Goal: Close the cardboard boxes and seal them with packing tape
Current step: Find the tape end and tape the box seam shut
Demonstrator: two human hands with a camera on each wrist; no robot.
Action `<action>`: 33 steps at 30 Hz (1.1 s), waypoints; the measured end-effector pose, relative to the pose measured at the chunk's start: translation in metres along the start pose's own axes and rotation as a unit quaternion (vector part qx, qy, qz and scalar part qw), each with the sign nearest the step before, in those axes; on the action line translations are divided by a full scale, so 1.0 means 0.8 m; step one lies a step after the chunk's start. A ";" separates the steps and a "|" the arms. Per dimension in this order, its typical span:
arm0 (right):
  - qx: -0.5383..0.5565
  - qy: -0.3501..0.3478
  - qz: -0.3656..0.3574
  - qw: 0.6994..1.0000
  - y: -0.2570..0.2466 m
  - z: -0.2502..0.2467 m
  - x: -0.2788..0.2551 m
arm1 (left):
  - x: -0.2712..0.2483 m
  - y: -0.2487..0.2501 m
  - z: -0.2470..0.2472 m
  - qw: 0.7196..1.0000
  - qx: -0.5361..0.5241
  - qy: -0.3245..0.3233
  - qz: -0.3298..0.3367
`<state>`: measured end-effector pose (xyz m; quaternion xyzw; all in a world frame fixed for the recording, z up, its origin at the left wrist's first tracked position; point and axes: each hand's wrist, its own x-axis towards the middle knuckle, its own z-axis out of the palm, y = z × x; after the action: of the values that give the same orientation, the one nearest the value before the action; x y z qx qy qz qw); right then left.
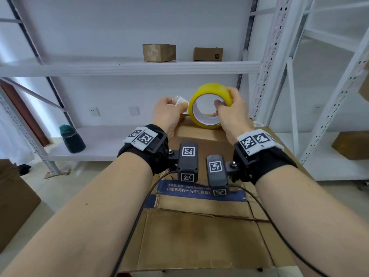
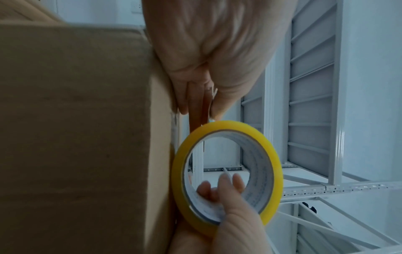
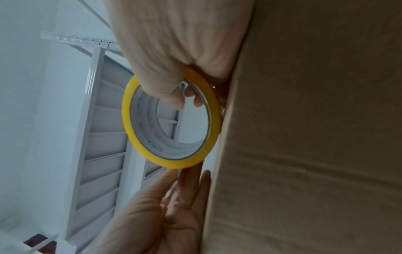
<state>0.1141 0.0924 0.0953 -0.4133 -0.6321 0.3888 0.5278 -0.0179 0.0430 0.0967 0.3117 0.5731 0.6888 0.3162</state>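
Note:
A large cardboard box [image 1: 199, 236] with a blue printed band stands in front of me, its top flaps folded down. At its far edge my right hand [image 1: 229, 110] grips a yellow tape roll [image 1: 201, 90], thumb inside the core and fingers over the outside. The left wrist view shows the roll [image 2: 272, 154] upright against the box's far side [image 2: 76, 120]. My left hand [image 1: 169, 112] sits just left of the roll and pinches the pulled-out tape end [image 1: 182, 105] between thumb and fingers [image 2: 182, 103]. The strip [image 3: 187, 177] runs a short way from the roll [image 3: 128, 120] along the box's wall [image 3: 315, 137].
White metal shelving stands behind the box. Two small cardboard boxes [image 1: 159, 52] [image 1: 208, 54] sit on its upper shelf, a dark green jar [image 1: 72, 139] on the lower one. Another box [image 1: 14, 206] stands on the floor at left, and one [image 1: 351, 144] at right.

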 end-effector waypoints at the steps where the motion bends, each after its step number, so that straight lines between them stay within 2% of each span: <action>1: 0.003 0.002 0.016 1.000 -0.001 0.003 0.003 | 0.000 0.001 0.000 1.000 0.007 -0.002 0.008; 5: 0.050 0.045 0.098 0.993 -0.005 0.013 0.010 | 0.003 0.003 -0.001 1.000 0.014 0.003 0.016; 10: 0.014 0.027 0.064 0.997 0.003 0.019 0.003 | 0.005 0.002 -0.006 1.000 0.000 0.003 0.010; 14: -0.010 -0.008 0.055 0.998 0.009 0.011 0.009 | 0.013 0.000 -0.011 0.999 0.040 -0.016 0.017; 21: -0.041 -0.027 0.026 0.998 0.008 0.011 0.013 | 0.019 0.008 -0.017 0.998 0.041 -0.023 -0.030; 27: -0.076 -0.035 0.016 0.996 0.014 0.012 0.015 | 0.025 0.018 -0.029 0.999 0.026 0.008 -0.042; 33: -0.110 -0.004 0.003 0.994 0.015 0.017 0.011 | 0.027 0.017 -0.044 0.995 0.005 -0.004 -0.103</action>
<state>0.1014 0.1036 0.0856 -0.4688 -0.6720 0.3204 0.4754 -0.0598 0.0370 0.1066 0.2557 0.6043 0.6483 0.3862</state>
